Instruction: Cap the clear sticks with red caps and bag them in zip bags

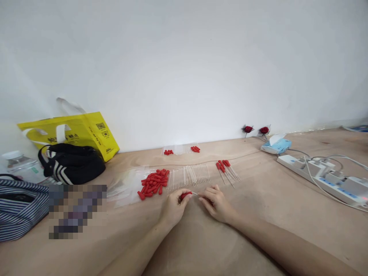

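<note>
Between the fingertips of my left hand point(174, 205) is a red rubber dropper bulb point(186, 195), pinched tightly. A thin clear dropper tube point(194, 193) runs from the bulb's end to my right hand point(216, 203), whose closed fingers grip its other end. How deep the tube sits in the bulb is too small to tell. Just beyond my left hand lies a heap of red bulbs point(153, 182). Beside it is a row of loose clear tubes point(188, 175). Several droppers with red bulbs on their tubes point(227, 168) lie beyond my right hand.
Small bags with red bulbs point(195, 149) lie by the wall. At left are a yellow bag point(94, 130), a black pouch point(79, 165) and a striped cloth item point(23, 207). A power strip point(324, 182) with cables, a tissue pack point(276, 145) and two red roses point(264, 130) are at right.
</note>
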`<state>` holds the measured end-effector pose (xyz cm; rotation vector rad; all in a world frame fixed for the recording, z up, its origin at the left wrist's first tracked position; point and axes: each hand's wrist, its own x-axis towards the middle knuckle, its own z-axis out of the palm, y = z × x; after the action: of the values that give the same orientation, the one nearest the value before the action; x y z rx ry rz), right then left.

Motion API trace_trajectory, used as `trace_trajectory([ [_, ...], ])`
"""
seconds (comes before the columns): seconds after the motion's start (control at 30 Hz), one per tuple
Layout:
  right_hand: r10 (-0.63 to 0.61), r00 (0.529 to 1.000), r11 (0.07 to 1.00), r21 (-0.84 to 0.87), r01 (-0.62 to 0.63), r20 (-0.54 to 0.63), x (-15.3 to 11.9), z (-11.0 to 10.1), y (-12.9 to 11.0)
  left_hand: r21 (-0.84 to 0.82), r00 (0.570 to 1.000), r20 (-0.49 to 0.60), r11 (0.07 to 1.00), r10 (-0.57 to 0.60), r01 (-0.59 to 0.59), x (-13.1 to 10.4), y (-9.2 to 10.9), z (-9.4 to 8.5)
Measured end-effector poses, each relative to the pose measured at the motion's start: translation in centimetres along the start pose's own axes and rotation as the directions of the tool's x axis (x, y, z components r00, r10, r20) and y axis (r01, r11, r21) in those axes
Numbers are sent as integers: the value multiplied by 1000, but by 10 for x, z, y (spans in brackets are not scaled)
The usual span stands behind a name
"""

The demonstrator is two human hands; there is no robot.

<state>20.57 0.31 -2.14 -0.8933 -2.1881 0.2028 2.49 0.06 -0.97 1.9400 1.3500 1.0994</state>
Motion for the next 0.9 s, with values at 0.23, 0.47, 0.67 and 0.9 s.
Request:
trace_trajectory([
  [0.23,-33,997,999,16,32,63,0,-6,5,61,996,17,994,89,-90,-4,7,-2],
  [0.47,-138,989,988,-55,141,62,1,-10,8,151,975,130,968,182,-201,-7,8,-2],
  [0.67,-138,989,981,-128,143,50,2,-5,3,203,963,175,949,206,-240,-9,11,-1],
  [0.9,-124,981,981,-127,143,148,6,-5,7,223,957,203,942,206,-250,-7,11,0],
])
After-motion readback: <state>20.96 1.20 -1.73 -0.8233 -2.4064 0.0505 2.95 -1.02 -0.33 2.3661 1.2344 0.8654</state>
